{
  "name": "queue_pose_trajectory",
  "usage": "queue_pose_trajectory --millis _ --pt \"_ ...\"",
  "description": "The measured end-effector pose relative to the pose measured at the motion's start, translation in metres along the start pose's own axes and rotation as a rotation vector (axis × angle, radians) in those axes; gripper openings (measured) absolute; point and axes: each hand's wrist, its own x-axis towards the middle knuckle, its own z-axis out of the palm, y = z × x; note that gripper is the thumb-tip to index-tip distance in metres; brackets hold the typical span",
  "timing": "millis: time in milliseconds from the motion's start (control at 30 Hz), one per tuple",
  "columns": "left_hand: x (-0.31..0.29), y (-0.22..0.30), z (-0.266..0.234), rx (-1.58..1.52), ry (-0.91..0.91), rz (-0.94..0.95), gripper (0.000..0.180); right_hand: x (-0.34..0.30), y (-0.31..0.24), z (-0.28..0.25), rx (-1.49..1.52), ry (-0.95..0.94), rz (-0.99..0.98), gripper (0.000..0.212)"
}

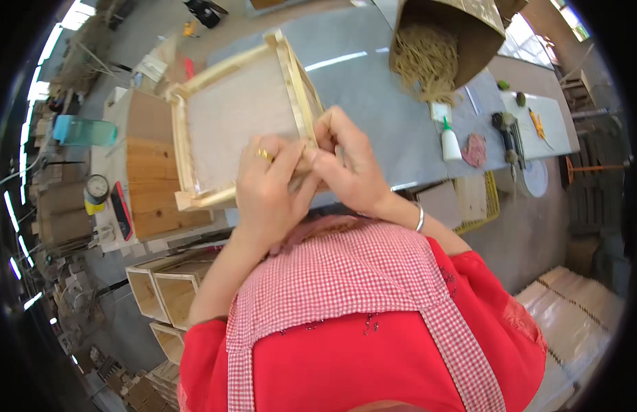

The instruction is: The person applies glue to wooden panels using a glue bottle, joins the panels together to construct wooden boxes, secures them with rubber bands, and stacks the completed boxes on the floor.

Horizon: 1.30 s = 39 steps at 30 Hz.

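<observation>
A pale wooden frame (299, 82) with a whitish panel (239, 113) set inside it lies tilted on the worktable in front of me. At its near right corner my two hands come together. My left hand (269, 189), with a gold ring, is bent over that corner, its fingertips pinched close to the wood. My right hand (349, 165) reaches in from the right, thumb and forefinger pinched against the left fingertips. Whatever small piece sits between the fingers is hidden by them.
Right of the frame stand a carton of tan strands (425, 58), a white glue bottle (450, 143), a pink cloth (474, 150) and a dark power tool (507, 134). Wooden boards (160, 185) and a teal bottle (85, 130) are left. Wooden boxes (171, 295) stand below.
</observation>
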Motion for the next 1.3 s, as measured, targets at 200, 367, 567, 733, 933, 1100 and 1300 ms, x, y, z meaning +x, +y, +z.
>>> queue_pose_trajectory --millis 200,367,567,733,933,1100,1300 --pt "0.007 0.002 -0.046 0.026 -0.176 0.070 0.038 0.024 -0.011 -0.026 0.182 -0.212 0.054 0.026" --pt "0.004 -0.072 -0.121 -0.165 0.342 -0.631 0.047 0.056 0.004 -0.028 0.054 -0.149 0.299 0.041" --pt "-0.036 -0.142 -0.088 -0.719 0.063 -0.874 0.059 0.071 0.024 0.002 -0.127 -0.060 -0.066 0.061" --pt "-0.030 -0.124 -0.082 -0.871 0.168 -0.737 0.040 0.075 0.008 -0.004 -0.118 -0.163 0.033 0.061" --pt "-0.014 -0.108 -0.078 -0.951 0.290 -0.719 0.052 0.078 -0.001 0.004 -0.037 -0.006 0.048 0.050" --pt "-0.014 -0.111 -0.069 -0.813 0.297 -0.837 0.055 0.086 0.007 0.003 -0.066 -0.090 -0.018 0.050" --pt "-0.021 -0.121 -0.077 -0.658 0.165 -0.722 0.057 0.081 0.032 -0.002 -0.077 -0.054 -0.155 0.050"
